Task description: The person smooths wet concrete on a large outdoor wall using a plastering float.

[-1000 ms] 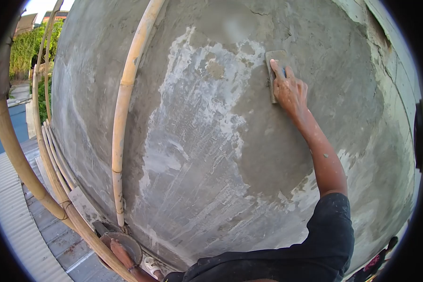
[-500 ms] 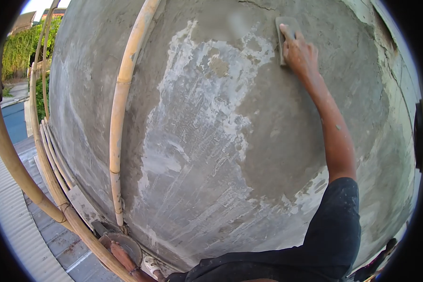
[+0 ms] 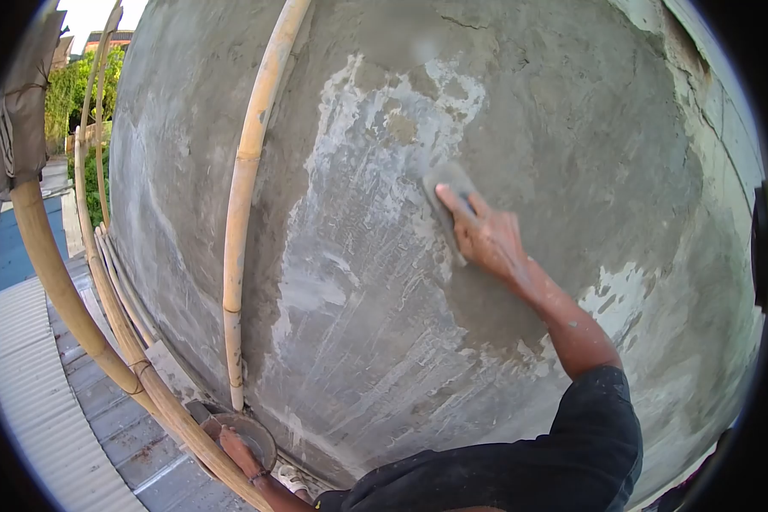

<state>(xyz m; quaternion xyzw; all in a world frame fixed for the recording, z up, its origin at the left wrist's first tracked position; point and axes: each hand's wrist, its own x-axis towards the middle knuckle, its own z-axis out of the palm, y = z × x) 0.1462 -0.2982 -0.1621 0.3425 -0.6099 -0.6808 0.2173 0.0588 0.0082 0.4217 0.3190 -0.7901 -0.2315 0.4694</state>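
My right hand point(image 3: 491, 243) grips a plastering float point(image 3: 449, 194), its flat face at the wall, along the border between darker wet plaster point(image 3: 508, 299) and a paler, whitish patch point(image 3: 358, 222). Plaster specks dot the forearm. Low on the left, my left hand point(image 3: 237, 450) is at a round bucket point(image 3: 263, 435), its fingers over the near rim. A bamboo pole passes just in front of that hand. Beside the bucket sits a dark, flat-ended object point(image 3: 198, 411).
An upright bamboo pole point(image 3: 246, 188) stands close to the wall. More bamboo poles point(image 3: 77, 316) run along the left side, above a corrugated roof point(image 3: 34, 384). Cracks and peeling edges mark the wall's upper right point(image 3: 691, 94). A sandaled foot point(image 3: 292, 480) shows below.
My right hand has brought the float down and to the left across the wall, and the elbow has bent more. My left hand stays at the bucket. The view has shifted slightly.
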